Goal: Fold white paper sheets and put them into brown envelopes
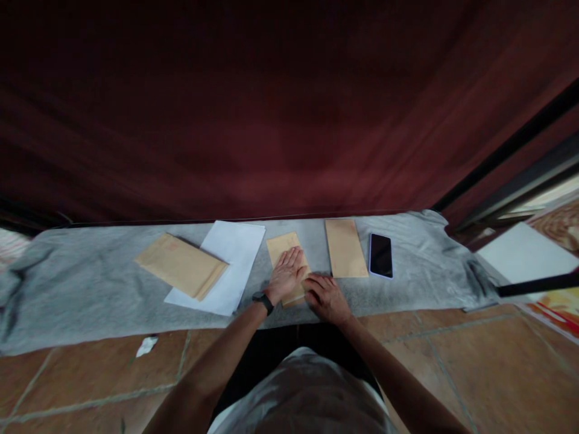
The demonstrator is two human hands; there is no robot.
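Observation:
A brown paper envelope (281, 243) lies on the grey cloth in front of me, slightly tilted, with a pale strip near its lower end. Across its middle rests my left hand (287, 271), open, fingers stretched out and a dark watch on the wrist. My right hand (325, 296) is at the envelope's right edge, fingers loosely bent and a little apart, touching the edge or the cloth beside it. Both hands cover part of the envelope. To the right lies another brown envelope (347, 248), flat and apart from my hands.
On the left, a stack of brown envelopes (181, 265) overlaps white paper sheets (237, 247). A phone (380, 255) lies at the right on the grey cloth (420, 259). Dark red fabric (289, 150) rises behind. A white scrap (147, 345) is on the tiled floor (488, 367).

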